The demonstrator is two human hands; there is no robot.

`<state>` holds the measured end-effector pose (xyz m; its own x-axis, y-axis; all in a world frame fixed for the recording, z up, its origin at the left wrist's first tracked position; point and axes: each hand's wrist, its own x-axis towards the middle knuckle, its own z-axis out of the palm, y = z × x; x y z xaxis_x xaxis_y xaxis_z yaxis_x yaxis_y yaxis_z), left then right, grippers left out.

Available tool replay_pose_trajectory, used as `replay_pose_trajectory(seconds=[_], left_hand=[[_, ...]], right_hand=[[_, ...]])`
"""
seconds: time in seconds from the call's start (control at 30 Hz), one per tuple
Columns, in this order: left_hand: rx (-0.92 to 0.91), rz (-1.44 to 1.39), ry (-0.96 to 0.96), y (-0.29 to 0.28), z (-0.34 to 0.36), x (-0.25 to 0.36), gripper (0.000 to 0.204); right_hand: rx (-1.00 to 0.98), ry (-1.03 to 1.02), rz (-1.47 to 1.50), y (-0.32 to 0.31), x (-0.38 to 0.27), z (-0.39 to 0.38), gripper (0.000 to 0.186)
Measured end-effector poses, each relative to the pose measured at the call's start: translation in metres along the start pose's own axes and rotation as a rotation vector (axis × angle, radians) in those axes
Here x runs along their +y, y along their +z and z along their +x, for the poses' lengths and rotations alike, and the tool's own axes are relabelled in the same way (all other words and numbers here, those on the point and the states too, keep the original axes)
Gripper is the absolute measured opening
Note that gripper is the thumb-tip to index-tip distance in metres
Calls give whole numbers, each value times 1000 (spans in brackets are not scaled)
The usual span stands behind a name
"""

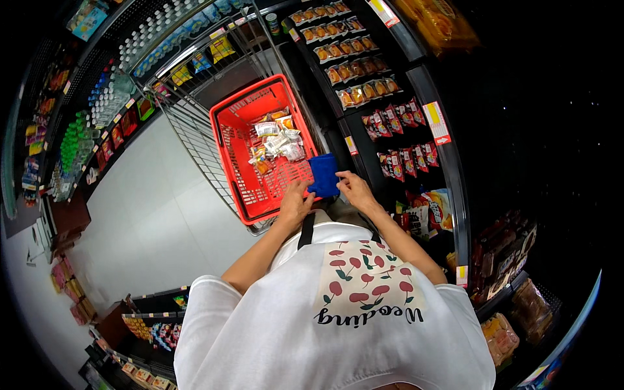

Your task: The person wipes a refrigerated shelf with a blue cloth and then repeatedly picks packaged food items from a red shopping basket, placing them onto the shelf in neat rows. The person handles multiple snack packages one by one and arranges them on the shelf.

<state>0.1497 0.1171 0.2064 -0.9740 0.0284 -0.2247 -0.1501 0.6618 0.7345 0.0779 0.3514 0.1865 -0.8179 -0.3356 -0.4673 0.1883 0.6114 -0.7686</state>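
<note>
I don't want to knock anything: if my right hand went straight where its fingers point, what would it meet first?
Most likely the blue cloth: its edge lies right by your right hand, though depth and contact are hard to judge.

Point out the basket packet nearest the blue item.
The whitish packet, lowest on the right, appears nearest the blue item; others lie farther left or up.

On the left, lots of green bottles (pixel 73 143) close together, with white-capped bottles (pixel 151 29) farther up. On the right, rows of little wrapped cakes (pixel 351 47) on black shelves (pixel 457 190), then small red packs (pixel 392 120) nearer, by a red, white and yellow tag (pixel 437 123). Down below, pale gray floor (pixel 146 188), smooth and shiny.
</note>
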Motion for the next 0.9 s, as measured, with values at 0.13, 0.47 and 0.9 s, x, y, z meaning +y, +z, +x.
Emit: replay_pose_trajectory(seconds=[0.13,0.47,0.9], left_hand=[[-111,-17,59,12,11,13,36],[-205,49,210,28,13,11,35],[-339,80,223,18,36,11,32]], right_hand=[[-41,-111,-100,9,-19,-8,39],[-112,-154,-226,19,-6,-14,41],[-112,3,-207,11,-9,-16,37]])
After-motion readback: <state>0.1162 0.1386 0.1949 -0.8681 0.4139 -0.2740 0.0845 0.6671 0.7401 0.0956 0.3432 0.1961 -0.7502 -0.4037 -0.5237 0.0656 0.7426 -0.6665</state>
